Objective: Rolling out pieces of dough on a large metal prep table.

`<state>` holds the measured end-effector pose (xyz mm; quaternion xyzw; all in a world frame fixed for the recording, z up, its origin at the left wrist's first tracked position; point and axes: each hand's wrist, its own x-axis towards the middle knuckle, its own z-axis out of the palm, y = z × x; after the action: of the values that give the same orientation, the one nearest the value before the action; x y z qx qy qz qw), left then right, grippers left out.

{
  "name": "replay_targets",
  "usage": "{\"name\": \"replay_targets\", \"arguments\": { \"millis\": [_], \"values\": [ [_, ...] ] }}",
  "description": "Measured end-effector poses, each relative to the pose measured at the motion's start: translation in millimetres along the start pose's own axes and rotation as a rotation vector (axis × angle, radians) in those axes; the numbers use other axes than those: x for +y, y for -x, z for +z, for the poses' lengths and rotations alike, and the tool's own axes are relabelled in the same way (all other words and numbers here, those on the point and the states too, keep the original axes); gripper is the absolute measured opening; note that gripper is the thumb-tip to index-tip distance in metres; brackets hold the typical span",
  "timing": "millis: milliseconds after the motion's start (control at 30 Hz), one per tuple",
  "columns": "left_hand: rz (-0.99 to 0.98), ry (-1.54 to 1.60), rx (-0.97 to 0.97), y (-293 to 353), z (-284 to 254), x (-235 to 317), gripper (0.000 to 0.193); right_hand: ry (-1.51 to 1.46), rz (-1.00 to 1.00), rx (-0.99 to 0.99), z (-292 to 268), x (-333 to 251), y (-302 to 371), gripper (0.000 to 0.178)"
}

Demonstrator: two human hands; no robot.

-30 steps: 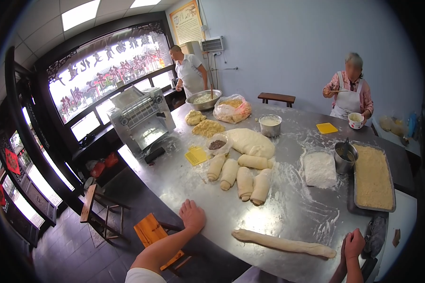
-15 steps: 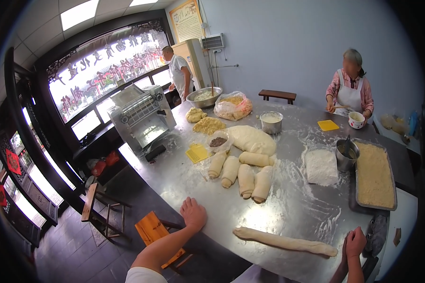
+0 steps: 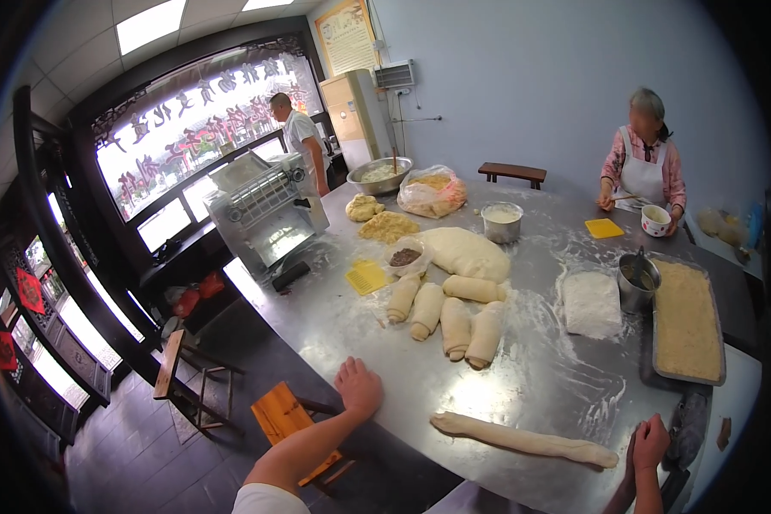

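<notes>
On the near edge of the metal table, my left hand [image 3: 358, 387] lies with its fingers resting on the top, holding nothing. My right hand [image 3: 651, 443] is closed in a fist at the near right edge, with nothing visible in it. Between them a long rope of dough [image 3: 522, 439] stretches across the table, its right end close to my right hand but apart from it. Beyond it several rolled dough pieces [image 3: 454, 325] sit beside a large slab of dough [image 3: 464, 255]. A bowl of dark filling [image 3: 404, 255] stands next to a yellow scraper [image 3: 367, 277].
On the right are white flour [image 3: 592, 304], a metal pot [image 3: 637, 287] and a tray of yellowish crumbs [image 3: 688, 321]. A dough machine [image 3: 265, 210] stands far left. One person [image 3: 645, 171] holds a cup across the table; another [image 3: 304, 137] is by the window. A wooden stool [image 3: 283, 420] stands below.
My view has shifted slightly, while both hands keep their places on the table. By the window, the person in white has moved left. The seated person's stick hand has lowered.
</notes>
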<state>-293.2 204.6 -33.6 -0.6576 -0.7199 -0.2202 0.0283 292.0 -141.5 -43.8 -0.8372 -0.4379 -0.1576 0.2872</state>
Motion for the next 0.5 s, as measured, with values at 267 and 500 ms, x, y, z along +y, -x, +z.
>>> {"name": "replay_targets", "arguments": {
  "millis": [267, 500],
  "values": [
    [0.011, -0.013, 0.018, 0.9, 0.6, 1.4, 0.049, 0.012, -0.022, -0.009, 6.8, 12.3, 1.9, 0.019],
    [0.018, -0.010, 0.015, 1.7, -1.6, 3.3, 0.050, 0.000, -0.028, -0.003, 15.3, 26.1, 3.6, 0.017]
  ]
}}
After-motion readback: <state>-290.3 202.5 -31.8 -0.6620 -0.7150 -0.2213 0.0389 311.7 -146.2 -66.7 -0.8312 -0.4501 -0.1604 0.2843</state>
